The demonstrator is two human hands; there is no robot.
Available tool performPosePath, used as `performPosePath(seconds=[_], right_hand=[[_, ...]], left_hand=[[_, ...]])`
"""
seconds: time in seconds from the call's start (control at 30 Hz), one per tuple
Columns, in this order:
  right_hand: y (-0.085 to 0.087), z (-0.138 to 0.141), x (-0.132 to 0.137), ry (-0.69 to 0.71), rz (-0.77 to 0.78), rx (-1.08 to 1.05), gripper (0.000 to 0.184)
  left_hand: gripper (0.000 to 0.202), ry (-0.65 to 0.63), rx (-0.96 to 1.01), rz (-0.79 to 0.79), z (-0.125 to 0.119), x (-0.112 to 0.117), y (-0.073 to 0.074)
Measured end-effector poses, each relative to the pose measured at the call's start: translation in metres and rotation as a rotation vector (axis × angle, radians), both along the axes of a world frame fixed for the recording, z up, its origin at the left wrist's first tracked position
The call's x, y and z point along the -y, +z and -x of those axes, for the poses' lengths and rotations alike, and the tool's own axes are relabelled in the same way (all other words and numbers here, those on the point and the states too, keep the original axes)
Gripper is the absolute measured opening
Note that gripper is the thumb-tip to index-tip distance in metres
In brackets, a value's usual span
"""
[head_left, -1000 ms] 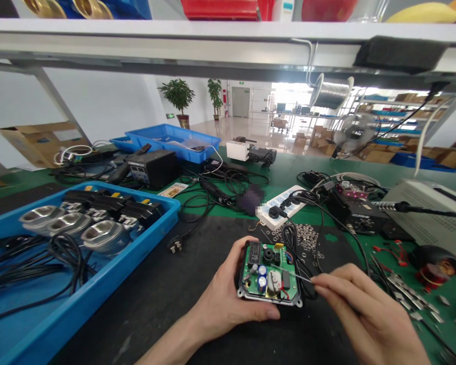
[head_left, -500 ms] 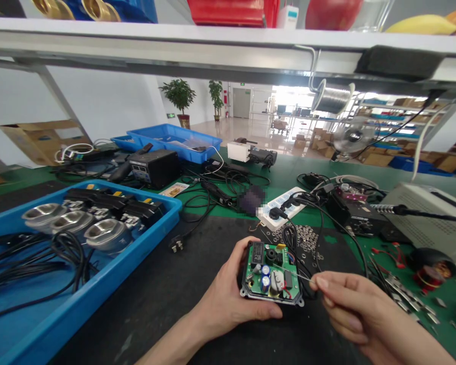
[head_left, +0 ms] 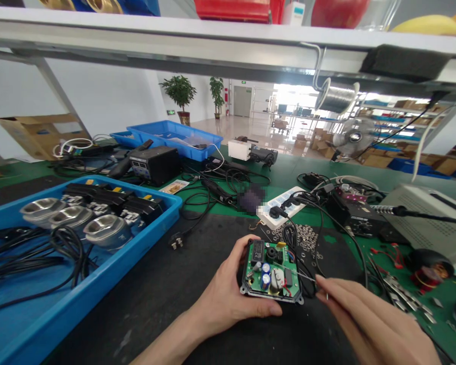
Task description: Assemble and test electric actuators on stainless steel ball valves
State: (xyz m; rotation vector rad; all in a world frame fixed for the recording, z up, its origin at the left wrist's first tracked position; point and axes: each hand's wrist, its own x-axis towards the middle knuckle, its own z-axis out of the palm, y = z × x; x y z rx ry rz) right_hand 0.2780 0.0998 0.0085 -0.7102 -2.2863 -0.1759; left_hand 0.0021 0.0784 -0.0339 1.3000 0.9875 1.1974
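Handheld assembly in the head view; the clock dial is centred on the housing, 12 o'clock pointing away from the person. A green circuit board (head_left: 272, 271) sits face up in a dark housing (head_left: 271, 297) at the dial's centre, above a black mat (head_left: 159, 299) on the worktop (head_left: 300, 165). The left hand (head_left: 228, 294) wraps the housing from 7 to 10 o'clock, its grip clamped on the walls: the thumb lies along the near edge, while most of the other fingers are hidden behind and beneath. The right hand (head_left: 372, 314), between 3 and 4 o'clock, pinches a thin metal rod (head_left: 306, 276) at its fingertips; the hand covers part of it, and whether the far tip touches the board cannot be told. Black cable (head_left: 307, 286) at 3 o'clock is partly masked by the housing. Loose nuts (head_left: 307, 237) lie at 1 to 2 o'clock, too small to separate clearly. A power strip (head_left: 275, 219) occupies 12 o'clock, overlain by leads; at 11 o'clock a pixelated patch obscures one object. A blue tray (head_left: 137, 238) at 9 o'clock, holding metal fittings (head_left: 106, 230), is cut off by the left edge; a grey instrument case (head_left: 421, 213), between 2 and 3 o'clock, by the right.
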Motion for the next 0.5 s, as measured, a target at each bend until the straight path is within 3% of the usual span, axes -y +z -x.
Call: performPosePath(seconds=[0.1,0.27,0.37,0.5], right_hand=[[0.009,-0.005,0.001,0.001,-0.238,0.128,0.028],[0.018,-0.007,0.002,-0.019,-0.347,0.26,0.031],[0.018,-0.006,0.0,0.0,-0.336,0.255,0.032],[0.011,-0.002,-0.003,0.043,-0.155,0.137,0.023]], left_hand=[[0.101,-0.009,0.001,0.0,0.001,0.0,0.0],[0.101,-0.016,0.002,0.0,0.001,0.0,0.001],[0.101,-0.01,0.009,-0.011,0.0,0.0,0.001],[0.099,-0.008,0.004,-0.017,0.0,0.0,0.0]])
